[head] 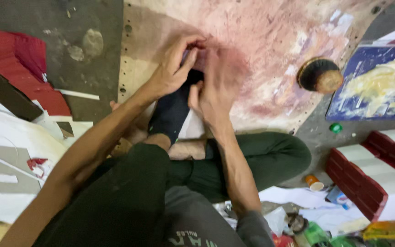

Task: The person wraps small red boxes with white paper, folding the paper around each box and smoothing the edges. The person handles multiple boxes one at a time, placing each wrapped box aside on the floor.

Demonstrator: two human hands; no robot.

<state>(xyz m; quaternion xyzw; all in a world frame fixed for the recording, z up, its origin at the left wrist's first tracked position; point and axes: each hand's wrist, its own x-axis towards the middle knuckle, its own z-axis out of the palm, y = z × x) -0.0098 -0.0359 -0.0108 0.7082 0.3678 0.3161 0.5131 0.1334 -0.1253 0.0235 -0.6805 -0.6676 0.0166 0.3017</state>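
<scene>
The board point(270, 55), a large pale panel stained red and pink with a row of holes along its edge, fills the upper centre of the frame and lies on the dark floor point(46, 27). The person sits at its lower edge with legs folded, trousers point(270, 158) dark green, knees at bottom centre.

At right of frame, a stack of red-edged white boxes point(380, 169) lies on the floor. Above it, upper right, a blue sheet point(371, 91) carries a smear of yellow paste. Just left of the sheet, a round dark brush point(320, 75) rests on the board's edge. At upper left, red pieces point(21, 64) lie on the floor, with white and grey card offcuts point(10, 160) below them at left.

The dark cover point(172, 110), navy with a white sheet showing at its lower right, lies at frame centre on the board's lower edge, between both hands.

Left hand point(172, 68): fingers curled, tips pinching at the cover's upper end; partly closed, gripping it. Right hand point(216, 84): blurred; palm down, fingers extended over the cover's upper right edge, thumb against the white sheet. It touches the cover; whether it grips cannot be determined.

Small items at lower right: green cap point(335, 127), orange tube point(314, 182), scattered paper scraps point(298, 196).
</scene>
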